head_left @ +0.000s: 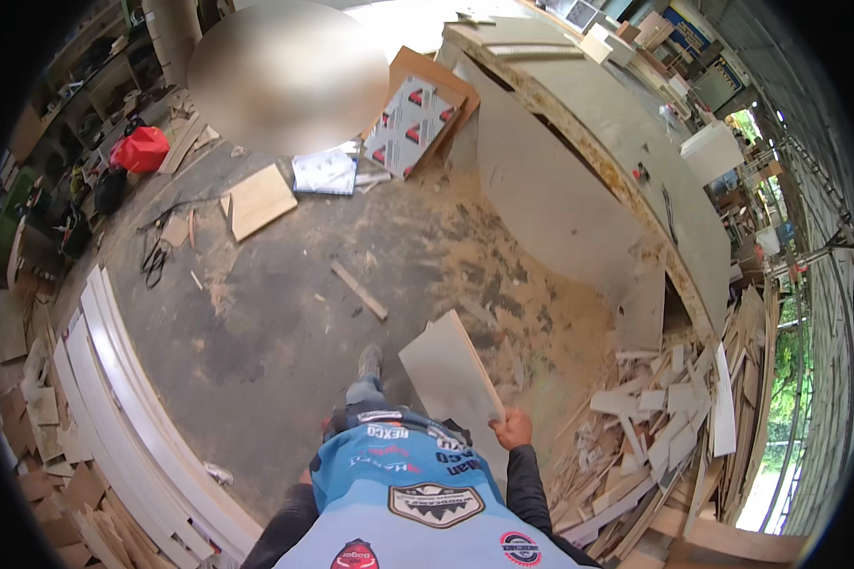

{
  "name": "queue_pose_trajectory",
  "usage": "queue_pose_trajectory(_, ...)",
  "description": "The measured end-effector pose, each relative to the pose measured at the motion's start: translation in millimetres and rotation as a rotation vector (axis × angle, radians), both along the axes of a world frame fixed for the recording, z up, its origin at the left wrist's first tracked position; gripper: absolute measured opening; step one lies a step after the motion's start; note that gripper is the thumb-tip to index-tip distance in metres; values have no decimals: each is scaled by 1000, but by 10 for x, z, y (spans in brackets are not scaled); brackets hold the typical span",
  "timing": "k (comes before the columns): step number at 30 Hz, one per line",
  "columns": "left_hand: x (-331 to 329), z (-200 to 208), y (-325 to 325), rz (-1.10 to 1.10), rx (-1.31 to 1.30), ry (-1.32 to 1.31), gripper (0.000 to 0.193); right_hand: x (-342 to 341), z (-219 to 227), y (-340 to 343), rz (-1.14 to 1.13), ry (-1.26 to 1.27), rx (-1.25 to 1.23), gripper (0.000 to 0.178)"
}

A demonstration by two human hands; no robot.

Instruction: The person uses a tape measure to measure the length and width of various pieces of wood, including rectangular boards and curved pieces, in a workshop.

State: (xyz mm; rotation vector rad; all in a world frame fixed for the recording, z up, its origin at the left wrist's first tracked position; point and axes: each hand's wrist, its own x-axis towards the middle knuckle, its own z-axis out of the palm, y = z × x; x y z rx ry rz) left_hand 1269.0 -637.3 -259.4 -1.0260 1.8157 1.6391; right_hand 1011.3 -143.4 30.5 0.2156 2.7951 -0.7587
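A person is standing in a sawdust-strewn workshop, seen from above, and is carrying a flat, pale grey board [449, 368] with a raw wood-coloured edge. The right hand [513, 429] is gripping the board at its near corner, fingers wrapped around the edge, so the panel is tilting up and away in front of the body, above the floor [285, 313]. The left hand is not showing, so its fingers cannot be judged. The board is looking stiff and thin, probably light enough for one hand yet awkward, since a hold at one corner is letting its far end lever downward; a second grip along the long edge would likely be steadying it. Its faced surface may be smooth and slippery, and its corners liable to chip. Just to the right, a heap of offcuts [655, 446] is crowding the ground and making uneven footing. Ahead, a loose wooden strip [359, 290] is lying on the concrete floor. Further on, a large curved table [636, 142] topped with pale sheets is filling the upper right. On the left, long white mouldings [123, 379] are lying stacked along the floor.
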Motion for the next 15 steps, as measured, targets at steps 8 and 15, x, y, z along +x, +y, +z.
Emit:
queue_pose_trajectory(8, -4599, 1509, -463, -175, -367, 47, 35, -1198, 103, 174, -138, -9, 35, 27)
queue_pose_trajectory(15, -6576, 1898, -211, 3, -152, 327, 32, -2412, 143, 223, -166, 27, 53, 30)
